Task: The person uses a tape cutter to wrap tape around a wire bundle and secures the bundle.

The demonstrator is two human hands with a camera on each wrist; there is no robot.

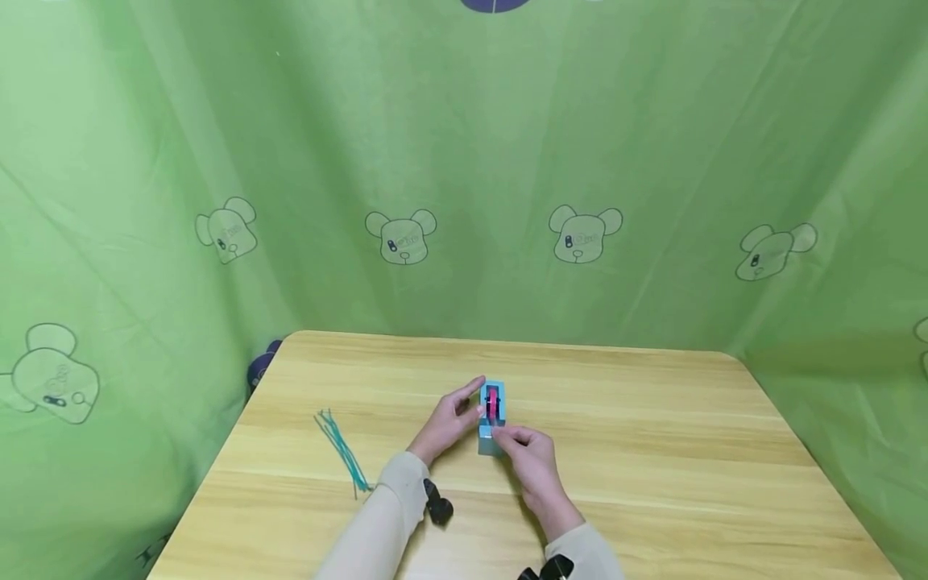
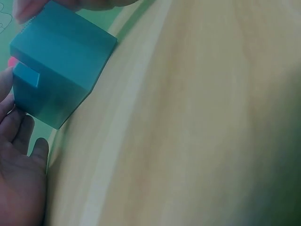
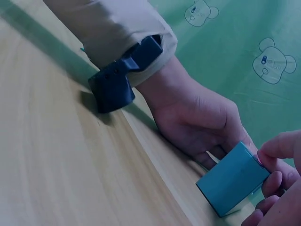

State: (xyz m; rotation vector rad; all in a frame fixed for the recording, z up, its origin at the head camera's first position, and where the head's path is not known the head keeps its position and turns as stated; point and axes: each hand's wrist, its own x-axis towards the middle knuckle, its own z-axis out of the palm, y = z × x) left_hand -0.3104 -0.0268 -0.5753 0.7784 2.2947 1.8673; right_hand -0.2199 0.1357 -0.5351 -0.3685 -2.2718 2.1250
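Head view: the left hand [image 1: 451, 419] grips the small blue plastic tape dispenser [image 1: 491, 420] (pink roll inside) while the right hand [image 1: 529, 453] pinches its near end on the wooden table [image 1: 652, 451].

Tape dispenser [image 1: 492, 419]: small blue box-shaped body carrying what appears to be a pink roll in its top slot; stands upright near the middle of the desk [image 1: 652, 451], long axis pointing away from the person

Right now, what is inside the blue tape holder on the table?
Inside the blue tape holder sits a pink roll, seen from above. The left hand and right hand hold the holder, so its lower inside stays hidden.
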